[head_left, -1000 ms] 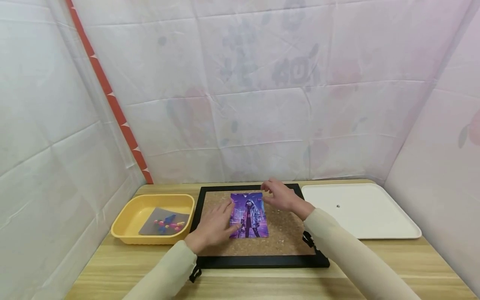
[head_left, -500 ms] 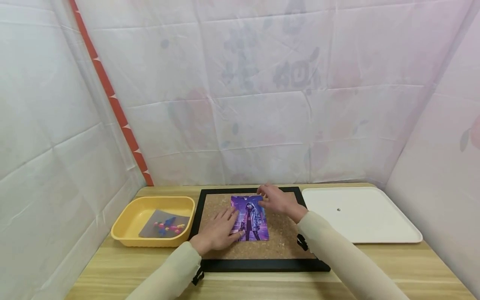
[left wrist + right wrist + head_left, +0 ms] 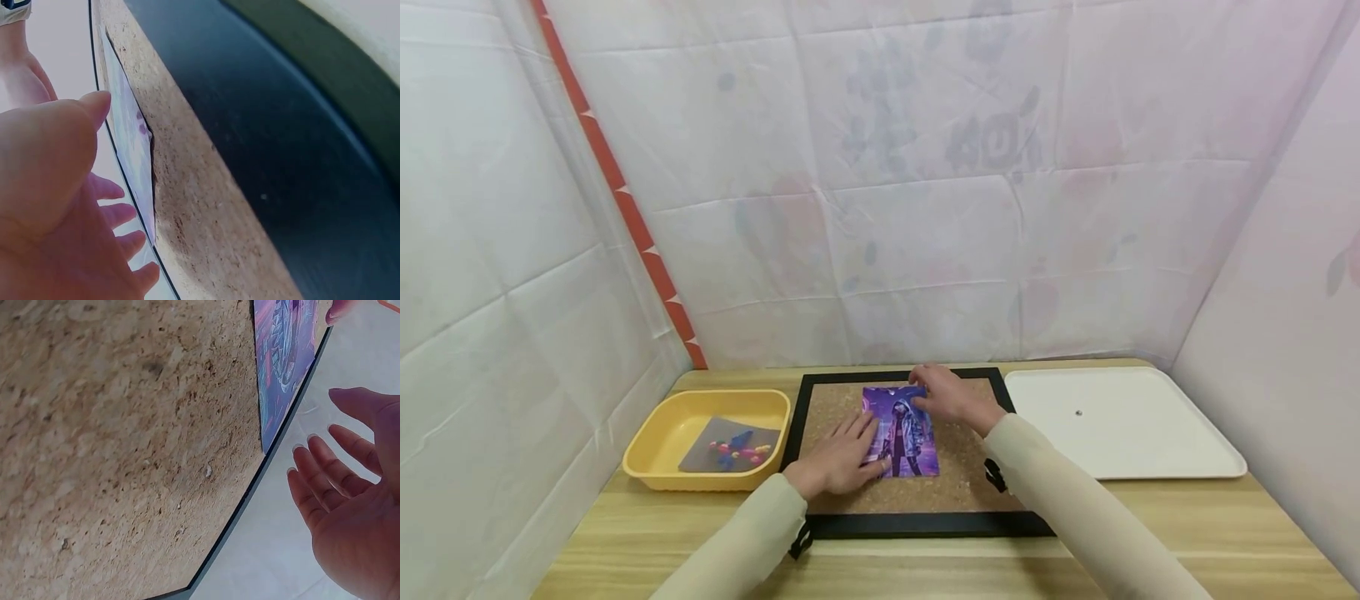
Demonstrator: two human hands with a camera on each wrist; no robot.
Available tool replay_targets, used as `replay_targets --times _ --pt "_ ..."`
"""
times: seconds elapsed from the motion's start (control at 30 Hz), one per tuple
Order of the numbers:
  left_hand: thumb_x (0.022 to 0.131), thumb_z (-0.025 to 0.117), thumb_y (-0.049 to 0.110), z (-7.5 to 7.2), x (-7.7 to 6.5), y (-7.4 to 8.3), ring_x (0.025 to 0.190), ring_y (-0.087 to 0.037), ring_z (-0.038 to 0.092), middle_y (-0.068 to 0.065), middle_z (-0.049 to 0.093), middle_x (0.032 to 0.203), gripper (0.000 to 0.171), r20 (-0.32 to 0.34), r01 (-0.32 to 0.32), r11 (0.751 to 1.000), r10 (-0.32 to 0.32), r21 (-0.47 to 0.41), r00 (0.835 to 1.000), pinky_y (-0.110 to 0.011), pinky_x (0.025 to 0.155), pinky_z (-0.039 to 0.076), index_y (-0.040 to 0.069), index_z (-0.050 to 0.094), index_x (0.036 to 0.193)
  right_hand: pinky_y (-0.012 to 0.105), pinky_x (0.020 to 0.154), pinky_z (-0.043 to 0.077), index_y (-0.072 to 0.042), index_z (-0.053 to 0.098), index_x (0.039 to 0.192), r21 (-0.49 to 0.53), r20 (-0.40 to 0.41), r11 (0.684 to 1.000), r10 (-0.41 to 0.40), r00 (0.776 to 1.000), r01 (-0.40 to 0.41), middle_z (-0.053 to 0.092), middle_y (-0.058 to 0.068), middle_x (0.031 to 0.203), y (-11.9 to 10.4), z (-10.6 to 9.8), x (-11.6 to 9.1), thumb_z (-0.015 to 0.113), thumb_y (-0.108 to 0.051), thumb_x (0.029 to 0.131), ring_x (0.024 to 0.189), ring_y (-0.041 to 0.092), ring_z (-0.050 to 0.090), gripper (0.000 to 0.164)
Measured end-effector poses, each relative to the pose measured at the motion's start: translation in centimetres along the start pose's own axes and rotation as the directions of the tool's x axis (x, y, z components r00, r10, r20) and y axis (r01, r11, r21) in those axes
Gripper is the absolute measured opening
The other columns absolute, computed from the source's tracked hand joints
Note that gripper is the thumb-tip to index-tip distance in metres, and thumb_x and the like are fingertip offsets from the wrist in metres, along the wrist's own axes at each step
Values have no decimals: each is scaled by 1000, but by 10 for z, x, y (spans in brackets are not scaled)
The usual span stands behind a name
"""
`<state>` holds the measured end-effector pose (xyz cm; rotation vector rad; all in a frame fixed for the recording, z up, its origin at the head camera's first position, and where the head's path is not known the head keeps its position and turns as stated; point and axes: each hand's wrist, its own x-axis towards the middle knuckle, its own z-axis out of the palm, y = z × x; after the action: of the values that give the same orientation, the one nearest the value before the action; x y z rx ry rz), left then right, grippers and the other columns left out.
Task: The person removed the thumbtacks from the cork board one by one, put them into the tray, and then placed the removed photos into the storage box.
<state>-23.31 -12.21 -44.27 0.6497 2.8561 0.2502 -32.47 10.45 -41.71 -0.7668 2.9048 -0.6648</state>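
A purple print (image 3: 907, 454) of a hooded figure lies on a cork board (image 3: 973, 475) in a black frame. Its left side is partly covered by my left hand (image 3: 842, 457), which rests there with fingers extended. At the print's upper right corner hovers my right hand (image 3: 951, 395), fingers loosely bent. The right wrist view shows nothing in that right hand (image 3: 359, 481), its fingertips apart from the print (image 3: 284, 369). A small pale dot (image 3: 892, 392) sits near the print's top edge; its kind is too small to tell.
On the left stands a yellow basin (image 3: 658, 433) holding a grey sheet (image 3: 700, 454) with several colourful push pins (image 3: 741, 454). To the right lies a white tray (image 3: 1150, 425) with a tiny dark metallic piece (image 3: 1078, 412). Behind the wooden table (image 3: 880, 567) hangs white cloth.
My right hand has shifted left, closer over the print's upper right corner. My left hand has slid slightly right on the print. The print stays in place on the board.
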Motion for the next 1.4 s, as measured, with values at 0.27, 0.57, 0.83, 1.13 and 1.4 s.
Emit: replay_targets --times 0.27,0.57,0.83,1.13,1.4 --pt "103 48 58 2 1 -2 156 -35 17 -13 20 170 82 26 6 1000 -6 -5 1000 -53 124 20 7 25 163 45 94 54 -4 64 126 -2 17 1000 12 1000 -12 65 13 119 -3 4 6 71 -16 97 108 26 62 32" --pt "103 44 61 3 -1 0 157 -31 13 -11 16 171 84 56 8 1000 -9 23 998 -50 125 17 7 23 164 46 98 52 -2 63 126 32 58 999 -10 998 8 64 14 121 -6 14 13 69 -16 99 113 28 62 32" --pt "102 45 64 -1 -1 2 158 -30 12 -12 12 172 89 83 14 1000 -13 -14 996 -48 125 18 6 19 164 45 98 53 1 66 123 55 51 998 -31 998 28 66 15 117 -7 20 23 72 -14 97 111 29 64 31" --pt "100 46 66 1 0 5 158 -28 12 -9 7 173 92 127 37 999 -36 -2 991 -46 123 26 8 16 165 46 97 54 4 66 123 58 70 998 -21 997 17 68 17 116 -5 30 33 70 -12 97 109 30 65 30" --pt "102 46 63 2 2 7 158 -25 10 -9 7 173 89 147 45 998 -50 43 988 -44 124 25 7 17 165 47 97 53 3 69 116 -4 51 1000 2 999 -2 70 17 114 -10 32 38 74 -13 94 108 32 66 28"
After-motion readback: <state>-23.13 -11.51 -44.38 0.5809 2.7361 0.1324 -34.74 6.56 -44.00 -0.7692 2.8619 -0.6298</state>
